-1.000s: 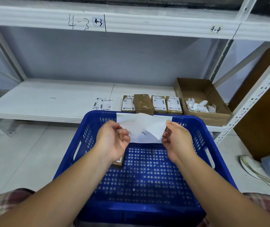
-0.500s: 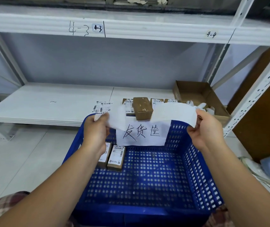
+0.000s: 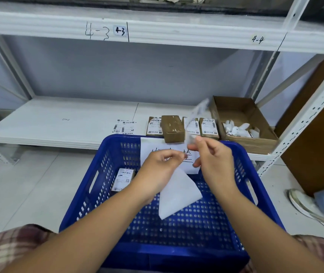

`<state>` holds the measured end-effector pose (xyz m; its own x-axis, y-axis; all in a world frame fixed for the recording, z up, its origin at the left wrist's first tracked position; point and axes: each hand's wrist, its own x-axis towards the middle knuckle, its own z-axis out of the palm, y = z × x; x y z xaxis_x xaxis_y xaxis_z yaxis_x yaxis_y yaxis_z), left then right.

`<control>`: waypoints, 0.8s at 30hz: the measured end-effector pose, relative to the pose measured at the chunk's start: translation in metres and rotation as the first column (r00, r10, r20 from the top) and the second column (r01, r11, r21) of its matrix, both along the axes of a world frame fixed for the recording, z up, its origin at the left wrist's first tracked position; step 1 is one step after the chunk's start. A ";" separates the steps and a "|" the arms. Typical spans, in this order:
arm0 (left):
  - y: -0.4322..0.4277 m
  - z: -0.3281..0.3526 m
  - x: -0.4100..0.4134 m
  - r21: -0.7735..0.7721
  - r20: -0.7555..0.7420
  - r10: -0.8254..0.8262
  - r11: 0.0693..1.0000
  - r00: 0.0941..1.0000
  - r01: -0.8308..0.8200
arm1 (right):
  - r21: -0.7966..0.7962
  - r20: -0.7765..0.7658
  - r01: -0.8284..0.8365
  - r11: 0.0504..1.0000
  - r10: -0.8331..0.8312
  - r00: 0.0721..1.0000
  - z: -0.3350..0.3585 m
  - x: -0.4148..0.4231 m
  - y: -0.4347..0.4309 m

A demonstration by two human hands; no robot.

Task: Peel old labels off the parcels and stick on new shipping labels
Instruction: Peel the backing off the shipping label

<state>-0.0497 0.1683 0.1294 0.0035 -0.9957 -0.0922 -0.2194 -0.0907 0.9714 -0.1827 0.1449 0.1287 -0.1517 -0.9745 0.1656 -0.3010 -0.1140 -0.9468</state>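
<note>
In the head view the step in hand looks like readying a fresh label. The right hand [image 3: 216, 162], at about 1 o'clock from the picture's middle, pinches the lower end of a new label [image 3: 195, 117] between thumb and forefinger. The label stands up and is too blurred to read. The left hand [image 3: 160, 168], at 12 o'clock, has its fingers curled on a white backing sheet [image 3: 178, 194] that hangs down toward 6 o'clock, apart from the label. The likely target is the bare parcel [image 3: 173, 128], which sits unlabelled at 12 o'clock on the shelf [image 3: 58, 123], between labelled parcels [image 3: 154, 126]. The next move probably calls for dropping the backing, carrying the sticky label flat and uncreased to that box, and pressing it down squarely. A blue crate [image 3: 178, 257] fills the lower frame, with one labelled box [image 3: 122, 179] inside at 9 o'clock and a handwritten paper sign [image 3: 189, 154] on its far wall. A loose label sheet [image 3: 124, 127] lies on the shelf at 11 o'clock. A cardboard box [image 3: 234, 107] at 2 o'clock holds white scraps [image 3: 237, 131]. The shelving is white metal, marked 4-3 and 4-4 above, on a pale tiled floor, and a shoe [image 3: 304, 203] shows at 4 o'clock.
</note>
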 end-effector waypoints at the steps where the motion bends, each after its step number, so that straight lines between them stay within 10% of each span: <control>1: -0.002 -0.001 0.001 0.025 -0.073 0.027 0.999 0.997 -0.025 | -0.016 -0.058 -0.022 1.000 0.021 0.998 -0.003 0.004 0.003; 10: -0.004 -0.001 0.005 0.300 -0.470 0.290 0.941 0.834 -0.158 | -0.053 -0.304 -0.137 0.989 0.114 0.946 -0.014 0.019 0.016; 19: -0.012 0.002 0.016 0.044 -0.306 0.385 0.919 0.871 -0.391 | 0.391 0.488 -0.412 0.823 0.194 0.851 -0.003 0.015 0.010; 24: -0.015 0.000 0.019 -0.025 -0.224 0.381 0.918 0.897 -0.396 | 0.397 0.465 -0.566 0.722 0.373 0.803 0.000 0.006 0.008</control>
<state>-0.0312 0.1530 0.1290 0.3795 -0.9229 -0.0658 0.0293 -0.0591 0.9978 -0.1768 0.1534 0.1290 0.3989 -0.8570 -0.3264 0.0008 0.3563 -0.9344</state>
